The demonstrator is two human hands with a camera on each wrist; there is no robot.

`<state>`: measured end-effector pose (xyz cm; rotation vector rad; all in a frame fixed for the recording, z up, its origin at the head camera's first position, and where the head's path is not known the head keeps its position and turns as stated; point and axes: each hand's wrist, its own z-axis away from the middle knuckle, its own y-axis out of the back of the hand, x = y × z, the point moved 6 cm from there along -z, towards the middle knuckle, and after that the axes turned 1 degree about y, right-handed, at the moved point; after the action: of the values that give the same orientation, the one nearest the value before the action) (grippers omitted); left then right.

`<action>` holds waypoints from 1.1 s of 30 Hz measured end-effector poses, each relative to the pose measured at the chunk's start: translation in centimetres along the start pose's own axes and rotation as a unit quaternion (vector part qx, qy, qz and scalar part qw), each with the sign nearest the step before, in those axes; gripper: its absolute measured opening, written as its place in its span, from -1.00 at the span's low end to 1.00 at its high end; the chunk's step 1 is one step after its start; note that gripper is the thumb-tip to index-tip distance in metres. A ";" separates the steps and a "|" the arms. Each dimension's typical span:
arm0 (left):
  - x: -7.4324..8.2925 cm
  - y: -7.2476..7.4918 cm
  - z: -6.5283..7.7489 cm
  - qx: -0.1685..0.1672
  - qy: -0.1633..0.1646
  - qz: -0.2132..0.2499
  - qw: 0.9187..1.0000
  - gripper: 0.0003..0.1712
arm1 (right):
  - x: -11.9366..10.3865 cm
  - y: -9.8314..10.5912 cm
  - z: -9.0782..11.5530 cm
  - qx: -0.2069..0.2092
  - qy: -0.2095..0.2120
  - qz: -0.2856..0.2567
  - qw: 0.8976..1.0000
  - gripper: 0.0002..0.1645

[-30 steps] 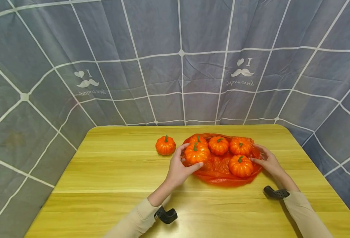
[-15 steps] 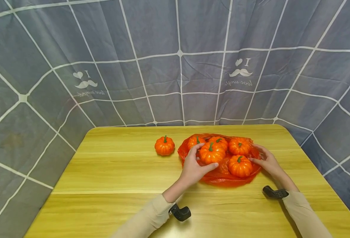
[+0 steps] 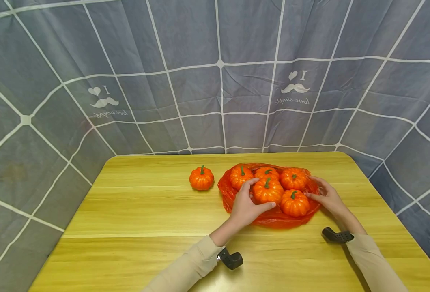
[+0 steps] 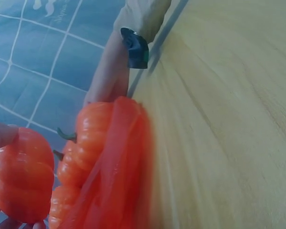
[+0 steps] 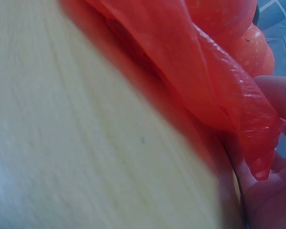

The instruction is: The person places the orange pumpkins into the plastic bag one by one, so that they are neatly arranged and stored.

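Note:
My left hand [image 3: 247, 206] grips a small orange pumpkin [image 3: 267, 190] with a green stem, thumb on its near side. In the left wrist view that pumpkin [image 4: 24, 175] is between the fingers, apart from the others. Beneath it a red plastic bag [image 3: 273, 221] lies spread, with several similar pumpkins [image 3: 294, 178] on it. At the bag's right side my right hand [image 3: 330, 198] holds its edge, thumb beside the front right pumpkin [image 3: 294, 203]. The right wrist view has the bag's crumpled edge [image 5: 260, 138] between thumb and fingers; some fingertips are hidden.
One more pumpkin [image 3: 201, 178] stands alone on the wooden table [image 3: 127, 227], left of the bag. A grey-blue curtain [image 3: 185, 93] with white grid lines hangs behind the table. Black wrist mounts [image 3: 230, 258] sit at both cuffs.
My left hand has carried the pumpkin rightward over the bag, from its left side to the middle, close to the other pumpkins. The right hand has stayed at the bag's right edge.

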<state>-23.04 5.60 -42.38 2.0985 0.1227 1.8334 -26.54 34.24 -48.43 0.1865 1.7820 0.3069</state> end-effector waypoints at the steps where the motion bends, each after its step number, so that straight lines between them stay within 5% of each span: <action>1: -0.1 -0.1 -0.1 0.000 0.001 -0.001 1.000 -0.09 | 0.0 0.0 0.0 0.000 -0.002 0.002 1.000 -0.26; 33: -2.7 -1.7 -0.4 -0.006 0.013 -0.069 0.997 -0.13 | 0.2 0.1 -0.1 0.001 -0.006 0.010 1.000 -0.26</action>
<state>-23.58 6.43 -45.43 2.0051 0.2561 1.7750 -26.68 34.36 -48.60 0.2082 1.7690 0.3176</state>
